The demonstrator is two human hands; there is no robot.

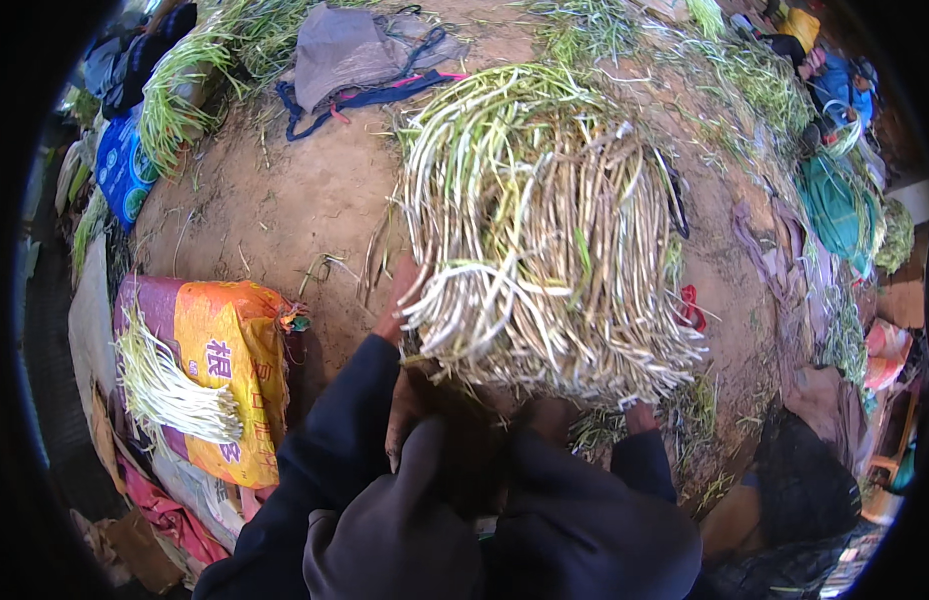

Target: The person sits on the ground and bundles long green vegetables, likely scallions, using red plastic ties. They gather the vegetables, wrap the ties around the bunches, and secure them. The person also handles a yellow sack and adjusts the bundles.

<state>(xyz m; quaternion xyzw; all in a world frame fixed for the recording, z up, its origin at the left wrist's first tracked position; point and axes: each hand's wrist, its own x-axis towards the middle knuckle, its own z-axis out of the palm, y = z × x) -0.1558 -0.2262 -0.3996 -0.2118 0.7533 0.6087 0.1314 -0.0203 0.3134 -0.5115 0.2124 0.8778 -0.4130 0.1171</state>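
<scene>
A large pile of long white, green and brownish stalks (pixel 539 247), which look like garlic scapes, lies in front of my knees. The cut ends face me, and several loose white stalks (pixel 479 307) cross its near left part. My left hand (pixel 401 296) holds the pile's left side, its fingers partly hidden by stalks. At the near right edge, my right hand (pixel 641 417) reaches under the pile, so its fingers are mostly hidden.
To my left, a white stalk bundle (pixel 183 386) rests on a yellow and purple printed sack (pixel 236 322). A grey cloth (pixel 337 52) with dark straps lies beyond on the dirt floor (pixel 284 187). A person in blue (pixel 839 86) sits at far right, near green stalk heaps (pixel 764 90).
</scene>
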